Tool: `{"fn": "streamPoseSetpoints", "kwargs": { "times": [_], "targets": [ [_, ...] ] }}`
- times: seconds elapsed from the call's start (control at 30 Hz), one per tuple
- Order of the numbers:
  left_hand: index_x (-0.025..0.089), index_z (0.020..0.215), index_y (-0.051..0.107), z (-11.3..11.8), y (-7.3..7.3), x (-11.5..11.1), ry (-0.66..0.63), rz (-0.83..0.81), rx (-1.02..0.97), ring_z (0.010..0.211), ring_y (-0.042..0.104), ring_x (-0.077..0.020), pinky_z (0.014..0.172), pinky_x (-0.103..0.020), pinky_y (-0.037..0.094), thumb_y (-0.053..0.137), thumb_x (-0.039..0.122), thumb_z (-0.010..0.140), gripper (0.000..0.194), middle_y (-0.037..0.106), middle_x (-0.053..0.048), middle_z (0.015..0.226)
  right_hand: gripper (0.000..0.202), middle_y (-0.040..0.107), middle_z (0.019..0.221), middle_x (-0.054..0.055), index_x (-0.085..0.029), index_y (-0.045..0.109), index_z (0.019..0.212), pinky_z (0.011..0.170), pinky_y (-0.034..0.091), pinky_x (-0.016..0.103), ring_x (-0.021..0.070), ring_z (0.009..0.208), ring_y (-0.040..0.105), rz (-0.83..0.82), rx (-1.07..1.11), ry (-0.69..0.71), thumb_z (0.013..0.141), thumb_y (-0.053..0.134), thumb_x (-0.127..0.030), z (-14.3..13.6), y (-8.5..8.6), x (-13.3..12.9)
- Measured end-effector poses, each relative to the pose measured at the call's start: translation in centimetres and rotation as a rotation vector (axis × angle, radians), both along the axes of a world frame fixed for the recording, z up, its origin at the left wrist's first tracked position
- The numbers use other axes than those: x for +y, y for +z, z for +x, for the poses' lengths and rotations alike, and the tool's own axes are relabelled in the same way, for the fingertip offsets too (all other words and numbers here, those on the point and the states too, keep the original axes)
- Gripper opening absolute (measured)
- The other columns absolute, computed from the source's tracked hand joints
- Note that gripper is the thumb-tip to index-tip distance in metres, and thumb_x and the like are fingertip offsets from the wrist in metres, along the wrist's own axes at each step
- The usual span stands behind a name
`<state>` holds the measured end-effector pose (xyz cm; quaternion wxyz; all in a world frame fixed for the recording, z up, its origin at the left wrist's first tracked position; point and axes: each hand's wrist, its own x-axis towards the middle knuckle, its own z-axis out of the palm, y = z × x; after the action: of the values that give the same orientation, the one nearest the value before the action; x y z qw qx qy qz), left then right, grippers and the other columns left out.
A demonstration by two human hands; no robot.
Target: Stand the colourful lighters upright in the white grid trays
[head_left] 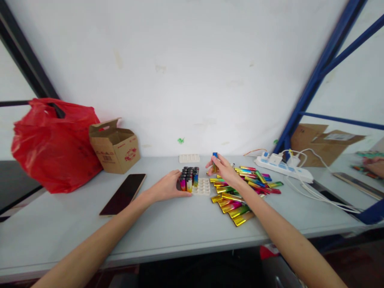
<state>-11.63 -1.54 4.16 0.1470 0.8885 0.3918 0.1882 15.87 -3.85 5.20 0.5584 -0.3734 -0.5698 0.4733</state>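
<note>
Shiny multicoloured lighters (189, 184) stand upright, close together, in the left part of a white tray (204, 187) with round holes. The holes in its right part hold nothing. My left hand (169, 187) is closed around the tray's left end, its thumb along the front and its fingers partly hidden behind the lighters. In my right hand (223, 168), raised just beyond the tray's right side, a blue and gold lighter (215, 162) is pinched upright. Under and beside my right forearm lies a loose pile of metallic lighters (237, 206) in gold, green, red and blue.
A second white tray (189, 158) sits by the wall. To the left are a phone (123, 195), an open cardboard box (115, 146) and a red plastic bag (57, 146). On the right, a white power strip (285, 168) trails cables; another person's hand (374, 166) shows at the far right.
</note>
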Motion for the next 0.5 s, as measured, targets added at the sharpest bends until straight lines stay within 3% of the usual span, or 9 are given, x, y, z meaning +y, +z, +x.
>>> {"fn": "streamPoseSetpoints", "kwargs": {
  "times": [0.07, 0.17, 0.37, 0.5],
  "targets": [
    [0.02, 0.104, 0.066, 0.0, 0.0, 0.0, -0.016, 0.012, 0.007, 0.099, 0.069, -0.0342, 0.09, -0.044, 0.055, 0.08, 0.076, 0.068, 0.067, 0.071, -0.011, 0.107, 0.05, 0.053, 0.07, -0.008, -0.025, 0.054, 0.1, 0.05, 0.039, 0.022, 0.0071, 0.049, 0.042, -0.038, -0.008, 0.055, 0.084, 0.072, -0.069, -0.7, -0.1, -0.3],
    [0.02, 0.108, 0.065, 0.0, -0.1, 0.1, -0.03, 0.007, -0.003, 0.101, 0.069, -0.0342, 0.091, -0.043, 0.055, 0.081, 0.075, 0.068, 0.069, 0.07, -0.011, 0.109, 0.053, 0.033, 0.06, -0.011, -0.025, 0.055, 0.097, 0.042, 0.02, 0.02, 0.007, 0.045, 0.025, -0.064, -0.071, 0.009, 0.083, 0.069, -0.074, -1.5, -0.4, -0.6],
    [0.018, 0.112, 0.065, -0.1, -0.3, 0.3, -0.033, -0.01, -0.005, 0.103, 0.069, -0.0344, 0.093, -0.044, 0.054, 0.081, 0.074, 0.068, 0.073, 0.07, -0.012, 0.112, 0.062, 0.034, 0.056, -0.006, -0.023, 0.047, 0.068, 0.046, 0.021, 0.026, 0.0104, 0.049, 0.029, 0.008, -0.203, -0.1, 0.09, 0.051, -0.081, -2.0, -1.0, -0.6],
    [0.019, 0.112, 0.065, -0.1, -0.3, 0.3, -0.034, -0.01, -0.011, 0.103, 0.069, -0.0347, 0.093, -0.043, 0.054, 0.082, 0.073, 0.068, 0.072, 0.07, -0.012, 0.112, 0.061, 0.031, 0.052, -0.006, -0.023, 0.041, 0.06, 0.048, 0.02, 0.027, 0.0103, 0.047, 0.027, -0.029, -0.204, -0.105, 0.094, 0.046, -0.072, -2.1, -1.0, -0.6]
  ]
}}
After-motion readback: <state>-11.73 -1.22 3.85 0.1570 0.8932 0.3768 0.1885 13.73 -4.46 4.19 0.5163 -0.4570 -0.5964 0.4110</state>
